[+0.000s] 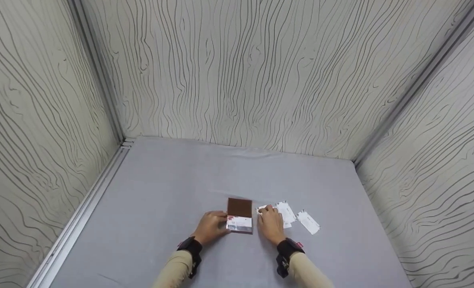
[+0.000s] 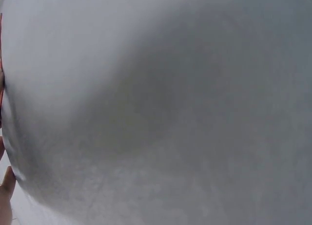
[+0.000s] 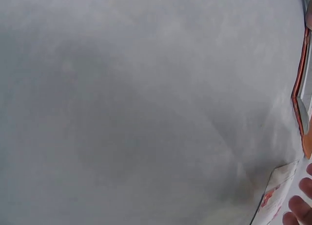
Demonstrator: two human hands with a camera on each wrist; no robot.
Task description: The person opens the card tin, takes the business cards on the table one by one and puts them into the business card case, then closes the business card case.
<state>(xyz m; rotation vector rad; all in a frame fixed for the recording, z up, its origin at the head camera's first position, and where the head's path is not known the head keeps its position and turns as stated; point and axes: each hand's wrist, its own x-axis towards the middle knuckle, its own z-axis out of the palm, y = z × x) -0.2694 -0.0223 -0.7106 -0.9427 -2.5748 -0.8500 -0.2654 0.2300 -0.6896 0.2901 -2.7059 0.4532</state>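
A brown card holder lies unfolded on the grey cloth, with a white card printed in red under the clear pocket of its near half. My left hand holds the holder's left edge between fingers and thumb. To the right of it, my right hand rests over a white card, fingertips on its surface and palm hiding part of it. The right wrist view has this card beside spread fingertips. In the left wrist view, only bits of fingers show at the left edge.
More white cards overlap just right of my right hand, and a single card lies farther right. The grey cloth covers the table. Wood-patterned panels enclose it at the back and both sides, with a metal rail along the left.
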